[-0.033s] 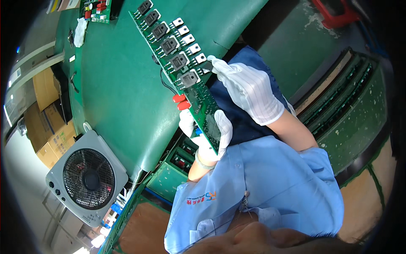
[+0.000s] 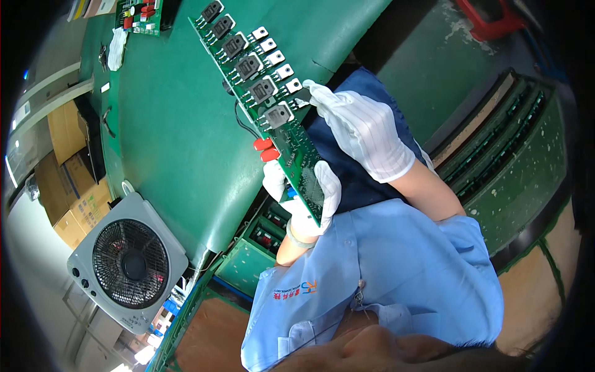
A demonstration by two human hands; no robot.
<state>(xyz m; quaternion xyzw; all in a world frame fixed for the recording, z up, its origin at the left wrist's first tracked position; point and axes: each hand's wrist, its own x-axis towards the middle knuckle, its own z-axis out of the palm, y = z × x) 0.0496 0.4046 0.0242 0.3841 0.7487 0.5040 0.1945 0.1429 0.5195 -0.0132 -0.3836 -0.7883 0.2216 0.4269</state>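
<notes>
A long green circuit board (image 2: 297, 146) slants up and away in front of me. Its lower end is gripped by my left hand (image 2: 328, 186), in a white glove, fingers behind and thumb in front. Several large black transistors (image 2: 263, 91) stand in a row along the board, beside a row of smaller transistors (image 2: 294, 86) with pale metal faces. My right hand (image 2: 365, 127), also gloved, pinches at the nearest small transistor (image 2: 300, 103), which sits tilted at the board's right edge; the fingertips partly hide it. Two red disc-shaped components (image 2: 266, 150) stick out by my left fingers.
Under the board spreads a green-topped table (image 2: 167, 111). At its far left lie another circuit board (image 2: 144, 15), a white cloth-like item (image 2: 118, 48) and pliers (image 2: 108, 121). A grey box fan (image 2: 130, 260) stands left, near cardboard boxes (image 2: 74, 198). Right are a slotted rack (image 2: 496, 136) and red stool (image 2: 493, 22).
</notes>
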